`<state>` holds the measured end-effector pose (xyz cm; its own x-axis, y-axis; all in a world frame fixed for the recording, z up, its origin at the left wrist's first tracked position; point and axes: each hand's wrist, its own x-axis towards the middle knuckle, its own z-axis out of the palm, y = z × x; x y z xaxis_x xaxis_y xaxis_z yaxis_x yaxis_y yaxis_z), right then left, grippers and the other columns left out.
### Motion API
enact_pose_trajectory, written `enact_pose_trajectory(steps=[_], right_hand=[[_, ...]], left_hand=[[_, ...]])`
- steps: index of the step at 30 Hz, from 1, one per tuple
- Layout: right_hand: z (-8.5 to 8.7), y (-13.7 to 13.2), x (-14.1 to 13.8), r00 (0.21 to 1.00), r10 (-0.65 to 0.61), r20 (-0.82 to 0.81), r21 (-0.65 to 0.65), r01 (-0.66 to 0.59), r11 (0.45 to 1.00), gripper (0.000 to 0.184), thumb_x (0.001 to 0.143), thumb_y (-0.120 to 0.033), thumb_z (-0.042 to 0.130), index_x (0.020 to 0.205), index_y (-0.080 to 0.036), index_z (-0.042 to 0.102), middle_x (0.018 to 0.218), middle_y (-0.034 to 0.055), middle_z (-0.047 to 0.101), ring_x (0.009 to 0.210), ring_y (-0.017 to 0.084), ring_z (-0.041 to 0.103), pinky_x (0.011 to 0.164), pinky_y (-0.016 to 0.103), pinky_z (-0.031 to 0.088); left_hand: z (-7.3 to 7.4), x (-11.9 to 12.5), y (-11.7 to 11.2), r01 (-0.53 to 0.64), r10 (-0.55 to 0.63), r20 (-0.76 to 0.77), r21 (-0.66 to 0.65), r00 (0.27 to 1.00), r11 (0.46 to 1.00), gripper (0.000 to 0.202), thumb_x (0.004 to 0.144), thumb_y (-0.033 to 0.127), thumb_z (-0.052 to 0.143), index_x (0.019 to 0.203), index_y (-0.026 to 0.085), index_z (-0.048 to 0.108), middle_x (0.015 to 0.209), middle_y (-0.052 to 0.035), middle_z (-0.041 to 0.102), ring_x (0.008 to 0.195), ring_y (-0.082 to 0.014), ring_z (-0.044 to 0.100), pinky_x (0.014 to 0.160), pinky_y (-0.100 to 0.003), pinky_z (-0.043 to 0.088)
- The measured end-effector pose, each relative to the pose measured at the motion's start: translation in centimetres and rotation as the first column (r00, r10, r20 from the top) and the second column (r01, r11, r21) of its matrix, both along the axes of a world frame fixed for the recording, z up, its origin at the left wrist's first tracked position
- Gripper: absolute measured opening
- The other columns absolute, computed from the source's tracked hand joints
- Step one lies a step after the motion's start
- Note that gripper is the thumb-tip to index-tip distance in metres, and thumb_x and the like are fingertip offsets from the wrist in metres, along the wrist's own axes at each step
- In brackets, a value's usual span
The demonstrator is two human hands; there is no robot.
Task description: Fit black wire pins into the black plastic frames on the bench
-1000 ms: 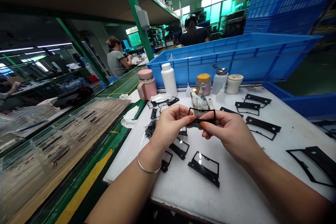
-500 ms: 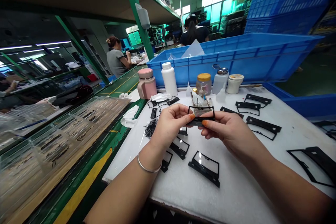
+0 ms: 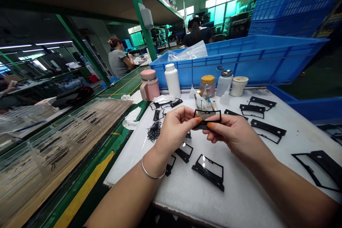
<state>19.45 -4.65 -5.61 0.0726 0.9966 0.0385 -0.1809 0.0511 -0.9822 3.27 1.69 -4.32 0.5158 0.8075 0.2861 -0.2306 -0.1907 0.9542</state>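
Observation:
Between both hands, a black plastic frame (image 3: 219,115) with a window opening is held up above the white work surface (image 3: 240,192). My left hand (image 3: 177,126) pinches its left end, thumb on the near edge. My right hand (image 3: 227,128) grips the right end the same way; its lower fingers are curled beneath. Below them lies a similar black frame with a clear pane (image 3: 210,171), and others are partly hidden behind my left wrist. A heap of thin black strips (image 3: 154,131) sits left of my left hand. More black frames (image 3: 268,130) are spread out to the right.
Along the back stand a pink mug (image 3: 150,85), a white bottle (image 3: 173,80), a yellow-lidded jar (image 3: 207,85), a pump bottle (image 3: 224,82) and a white cup (image 3: 238,86). Behind them is a blue crate (image 3: 256,62). A compartment tray (image 3: 88,128) lies left. Two people sit farther off.
Both hands and the held frame have shifted very slightly to the right. Clear plastic bagging in the blue crate has changed shape and now spreads wider.

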Motion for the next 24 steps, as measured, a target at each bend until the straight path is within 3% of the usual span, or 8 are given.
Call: enact_pose_trajectory(steps=[15,24], right_hand=[[0.16,-0.13,0.11,1.000,0.013,-0.019,-0.069,-0.014,0.998,0.030,0.073,-0.040,0.080,0.086,-0.014,0.071,0.076,0.0050,0.068,0.062,0.010,0.060,0.056,0.018,0.048],[0.11,-0.06,0.04,1.000,-0.022,0.017,-0.008,0.022,1.000,0.028,0.074,-0.039,0.079,0.080,-0.014,0.069,0.070,0.0038,0.067,0.057,0.009,0.057,0.053,0.019,0.045]], left_hand=[[-0.08,0.24,-0.17,-0.006,0.006,-0.001,-0.065,1.000,0.998,0.027,0.074,0.028,0.079,0.081,0.008,0.061,0.073,-0.0037,0.062,0.065,-0.0107,0.059,0.062,-0.019,0.051],[-0.16,0.33,-0.30,0.004,-0.003,0.014,-0.049,1.000,0.999,0.024,0.076,0.025,0.077,0.082,0.008,0.061,0.075,-0.0042,0.062,0.066,-0.0108,0.060,0.062,-0.019,0.052]])
